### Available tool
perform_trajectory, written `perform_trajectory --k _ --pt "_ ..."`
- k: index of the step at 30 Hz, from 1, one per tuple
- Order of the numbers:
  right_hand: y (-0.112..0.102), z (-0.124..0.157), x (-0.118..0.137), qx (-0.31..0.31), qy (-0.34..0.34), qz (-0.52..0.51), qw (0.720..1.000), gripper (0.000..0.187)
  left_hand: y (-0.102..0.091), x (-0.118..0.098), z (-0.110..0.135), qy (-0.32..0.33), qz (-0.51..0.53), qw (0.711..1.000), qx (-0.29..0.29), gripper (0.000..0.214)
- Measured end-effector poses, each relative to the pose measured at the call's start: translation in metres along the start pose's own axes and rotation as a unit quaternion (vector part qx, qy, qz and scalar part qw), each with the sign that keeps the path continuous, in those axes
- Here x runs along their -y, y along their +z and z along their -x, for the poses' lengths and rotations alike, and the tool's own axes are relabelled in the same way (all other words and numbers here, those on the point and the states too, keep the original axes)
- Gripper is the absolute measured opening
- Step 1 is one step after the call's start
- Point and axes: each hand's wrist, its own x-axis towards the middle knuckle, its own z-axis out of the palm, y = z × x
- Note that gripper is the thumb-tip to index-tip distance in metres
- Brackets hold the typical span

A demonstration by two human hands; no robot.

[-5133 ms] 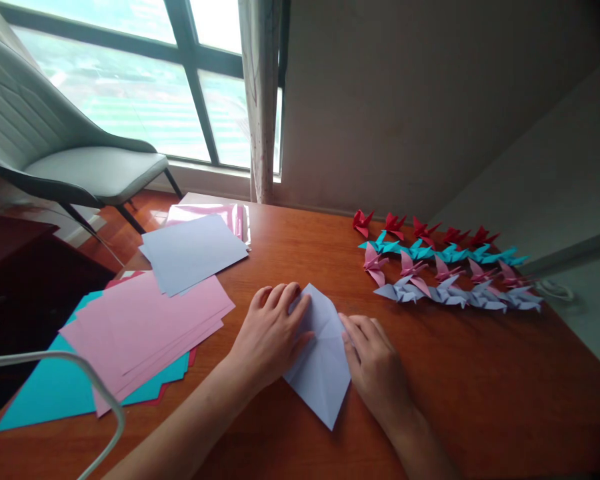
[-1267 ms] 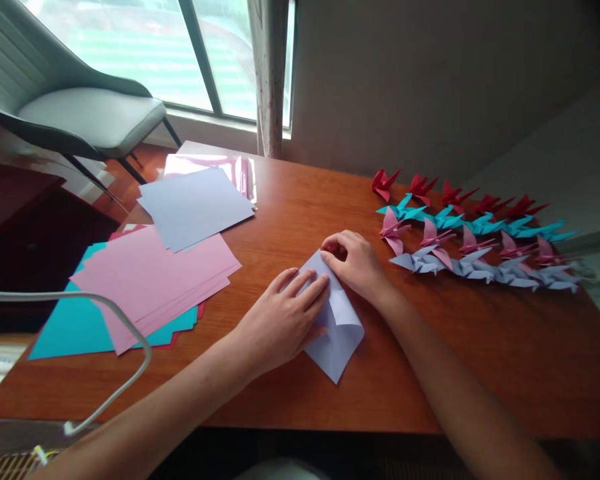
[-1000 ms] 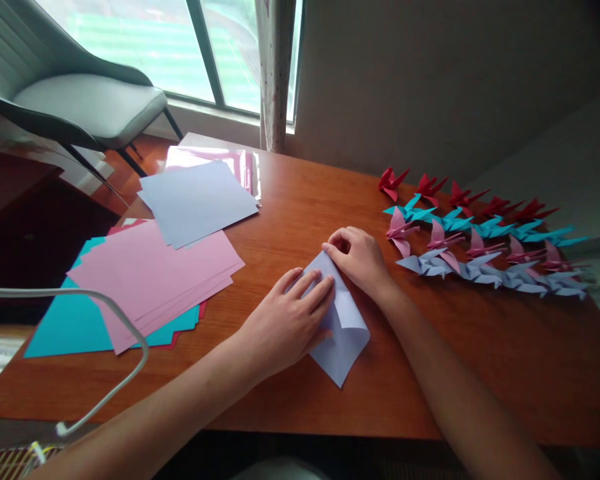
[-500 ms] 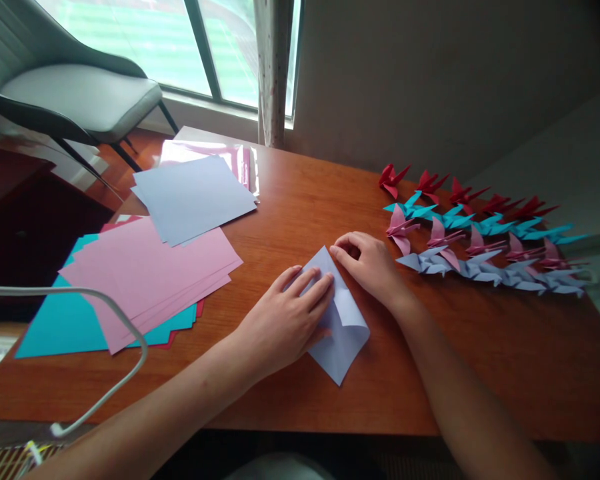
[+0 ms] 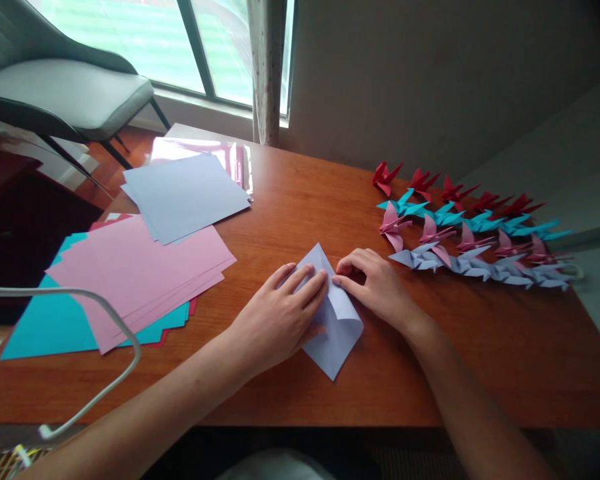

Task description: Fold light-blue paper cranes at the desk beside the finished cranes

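Note:
A pale lavender sheet of origami paper (image 5: 341,343), partly folded into a diamond shape, lies on the table in front of me. Its right-hand flap is folded in and curls up at the lower right. My left hand (image 5: 285,310) rests on the left side of the paper, fingers stretched out and pressing it down; its thumb is mostly under the palm. My right hand (image 5: 375,283) has thumb and index finger pinched together at the paper's upper right edge. The left hand covers part of the folds.
Rows of folded paper cranes, red (image 5: 455,191), turquoise (image 5: 445,213), pink (image 5: 433,231) and lavender (image 5: 473,262), stand at the right. Stacked lavender sheets (image 5: 187,197), pink sheets (image 5: 140,270) and turquoise sheets (image 5: 45,327) lie left. A white curved rod (image 5: 117,310) crosses the left foreground.
My right hand has slid down along the paper's upper right edge, with thumb and finger now closer on it. My left hand stays pressed on the paper. The whole view has shifted slightly.

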Motion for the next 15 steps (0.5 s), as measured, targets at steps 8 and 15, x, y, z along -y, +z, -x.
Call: perform_trajectory --k 8,15 --pt "0.007 -0.01 -0.002 -0.03 0.006 0.032 0.999 0.015 0.001 0.0 0.0 0.007 -0.007 1.0 -0.002 0.06" --pt "0.013 -0.036 -0.003 -0.044 0.001 0.059 0.997 0.015 0.003 0.0 -0.001 0.007 -0.005 1.0 -0.012 0.057"
